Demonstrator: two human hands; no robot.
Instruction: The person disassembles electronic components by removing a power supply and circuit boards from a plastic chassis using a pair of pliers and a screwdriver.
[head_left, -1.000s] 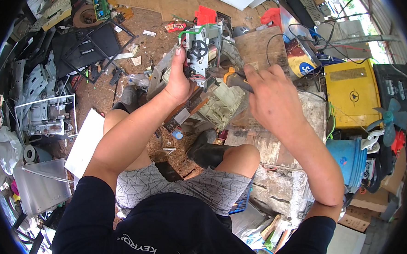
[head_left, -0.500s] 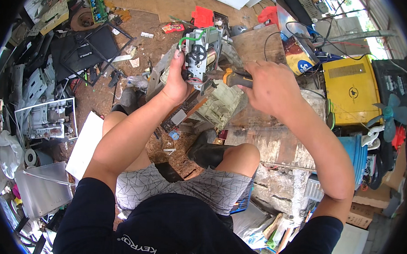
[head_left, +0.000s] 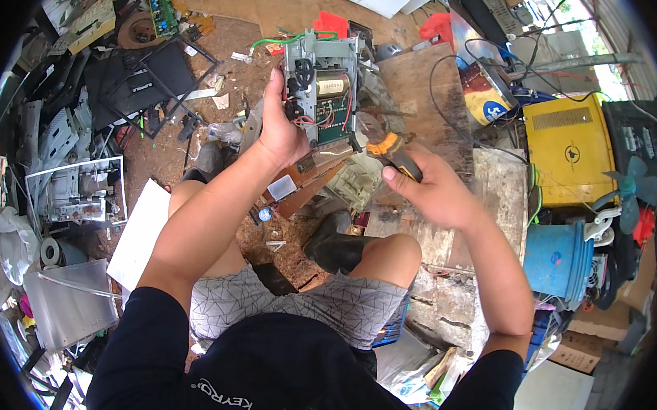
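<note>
A weathered wooden board (head_left: 446,237) spreads beneath and nearer the body than the fingers of the right hand (head_left: 444,190). A yellow metal case (head_left: 569,147) stands well to the right of those fingers, and a blue plastic bucket (head_left: 552,261) sits to their right and closer to the body. The metal-framed electronic assembly (head_left: 344,53) is raised in the left hand (head_left: 282,132), just right of its thumb. That hand is clamped on the assembly's left side: the thumb points away from the body along the edge, while the other fingers are hidden behind it. A pale plastic housing (head_left: 356,183) lies below the assembly, left of the right-hand fingers. These fingers are closed around the dark handles of yellow-and-black pliers (head_left: 382,143), the thumb pressing from the near side. The pliers' head points up and left from the fingers, close beside the assembly's lower right edge; whether it touches cannot be told. Inside the frame, right of the left thumb, are a green circuit board (head_left: 335,124), a gold-coloured cylindrical component (head_left: 332,86) and, nearest the thumb, a black spoked wheel (head_left: 304,74). A green wire (head_left: 281,39) arcs beyond the thumb's tip.
</note>
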